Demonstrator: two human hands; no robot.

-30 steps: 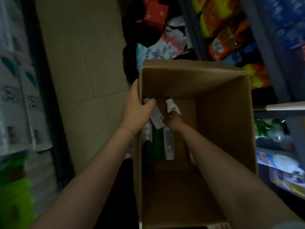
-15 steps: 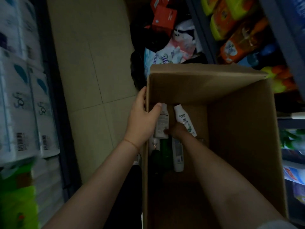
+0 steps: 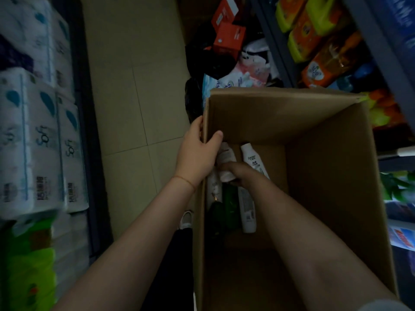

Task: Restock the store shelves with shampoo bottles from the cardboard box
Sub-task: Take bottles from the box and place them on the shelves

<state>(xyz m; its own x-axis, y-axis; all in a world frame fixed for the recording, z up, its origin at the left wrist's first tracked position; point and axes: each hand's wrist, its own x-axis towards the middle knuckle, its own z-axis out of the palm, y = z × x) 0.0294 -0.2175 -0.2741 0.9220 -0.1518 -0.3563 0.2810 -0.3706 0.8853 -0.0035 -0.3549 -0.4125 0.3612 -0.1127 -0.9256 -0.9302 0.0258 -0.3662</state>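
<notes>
A tall open cardboard box [image 3: 332, 176] stands on the floor in front of me. Several shampoo bottles lie at its bottom: white ones [image 3: 247, 209] and a dark green one [image 3: 229, 205]. My left hand [image 3: 197, 156] grips the box's left wall, thumb inside and fingers outside. Deep inside the box, my right hand [image 3: 242, 173] is curled around a white bottle [image 3: 226, 158]. A second white bottle [image 3: 252, 158] leans beside that hand; whether the hand holds it too is unclear.
Shelves on the right [image 3: 325, 41] hold orange, yellow and blue detergent packs. Tissue packs [image 3: 40, 135] fill the left shelving. Bags and red cartons [image 3: 226, 39] are piled on the floor beyond the box. Bare tiled floor [image 3: 134, 97] runs along the left of the box.
My right hand has shifted its hold among the white bottles, drawing them upright near the box's left wall. My left hand stays on the box edge. The view has tilted slightly.
</notes>
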